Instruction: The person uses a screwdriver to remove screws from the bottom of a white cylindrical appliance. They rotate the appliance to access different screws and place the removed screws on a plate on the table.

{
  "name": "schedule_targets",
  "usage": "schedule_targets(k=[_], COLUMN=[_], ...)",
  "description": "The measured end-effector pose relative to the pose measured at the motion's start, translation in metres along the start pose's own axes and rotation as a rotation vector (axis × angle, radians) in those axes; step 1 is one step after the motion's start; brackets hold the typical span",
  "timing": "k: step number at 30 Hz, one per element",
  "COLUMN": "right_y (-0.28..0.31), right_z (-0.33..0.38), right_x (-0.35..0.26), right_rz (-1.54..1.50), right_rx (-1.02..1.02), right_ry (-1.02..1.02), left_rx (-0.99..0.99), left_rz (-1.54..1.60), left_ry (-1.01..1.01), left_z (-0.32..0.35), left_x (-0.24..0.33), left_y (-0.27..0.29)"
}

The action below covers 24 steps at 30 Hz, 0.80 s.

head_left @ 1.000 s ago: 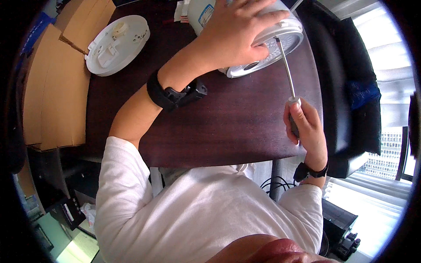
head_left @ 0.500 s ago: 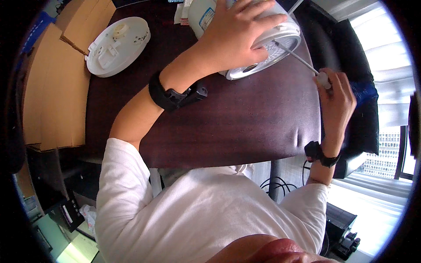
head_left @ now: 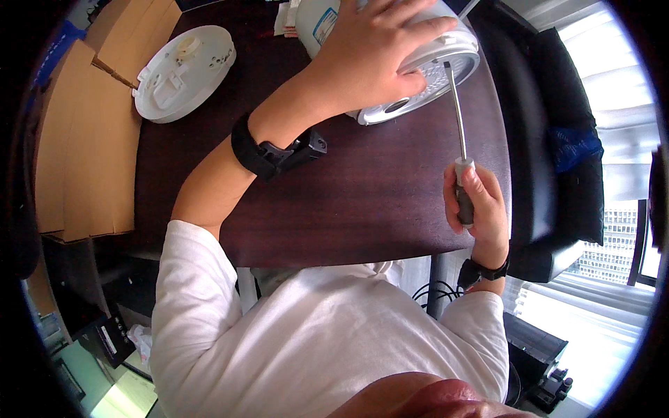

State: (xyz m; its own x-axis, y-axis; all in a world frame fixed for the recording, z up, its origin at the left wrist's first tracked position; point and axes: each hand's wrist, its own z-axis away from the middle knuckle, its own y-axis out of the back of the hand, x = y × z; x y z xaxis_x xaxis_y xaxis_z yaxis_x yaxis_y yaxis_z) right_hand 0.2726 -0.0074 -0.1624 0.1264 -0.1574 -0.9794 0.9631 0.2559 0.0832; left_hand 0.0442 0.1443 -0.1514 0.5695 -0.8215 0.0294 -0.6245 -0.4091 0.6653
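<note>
A white rounded appliance [head_left: 435, 50] lies tilted at the far edge of the table, its silver, dimpled end face turned toward me. My left hand [head_left: 373, 59] is closed over it from above, fingers spread across the white shell and thumb at the rim. In my right hand [head_left: 488, 205] is a screwdriver [head_left: 457, 118] with a grey handle, gripped with the thumb along it. The screwdriver's tip reaches the rim of the silver face; whether it sits in a slot I cannot tell.
A white round cover [head_left: 157, 103] with small loose parts inside lies at the left, beside a cardboard box [head_left: 87, 146]. A black padded chair [head_left: 536, 139] stands against the table's right side. Small papers [head_left: 286, 19] lie at the back.
My right hand has swung left and toward me with the screwdriver, which now points almost straight away from me instead of slanting in from the right. My left hand stays on the appliance.
</note>
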Motion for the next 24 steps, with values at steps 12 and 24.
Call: schedule_targets(k=[12, 24], right_y=[-0.005, -0.015], right_z=[-0.001, 0.005], right_x=[-0.003, -0.033], right_rz=[0.008, 1.360], right_rx=[-0.014, 0.392], right_ry=[-0.028, 0.191], left_rx=[-0.012, 0.003], left_rz=[0.074, 0.032], left_ry=[0.026, 0.015], left_z=[0.000, 0.000], left_x=[-0.001, 0.001], left_y=[0.002, -0.001])
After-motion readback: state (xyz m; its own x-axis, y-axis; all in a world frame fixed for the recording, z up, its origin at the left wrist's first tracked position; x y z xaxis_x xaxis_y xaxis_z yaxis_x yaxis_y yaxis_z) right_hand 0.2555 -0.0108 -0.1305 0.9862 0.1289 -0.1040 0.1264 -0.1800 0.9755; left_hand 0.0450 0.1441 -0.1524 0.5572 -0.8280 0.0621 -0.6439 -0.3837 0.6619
